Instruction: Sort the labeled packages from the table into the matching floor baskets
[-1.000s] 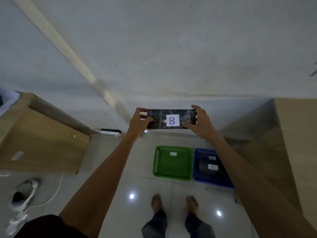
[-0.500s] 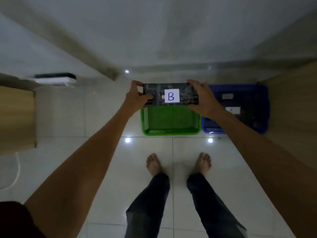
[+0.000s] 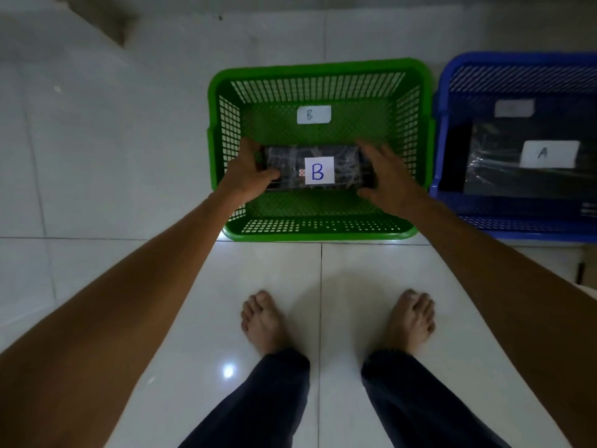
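Note:
A dark, plastic-wrapped package with a white "B" label (image 3: pixel 318 168) is held inside the green basket (image 3: pixel 319 232), low over its floor. My left hand (image 3: pixel 248 171) grips its left end and my right hand (image 3: pixel 384 174) grips its right end. The green basket carries a white "B" tag (image 3: pixel 313 114) on its floor. To the right stands the blue basket (image 3: pixel 523 231), with a dark package labeled "A" (image 3: pixel 523 169) lying in it.
Both baskets stand side by side on glossy white floor tiles. My bare feet (image 3: pixel 263 321) are just in front of the green basket. A wall base runs along the top of the view.
I have bent down, so the view has dropped toward the floor. The "B" package went from chest height, held over the baskets, down into the green basket, with both hands still on it.

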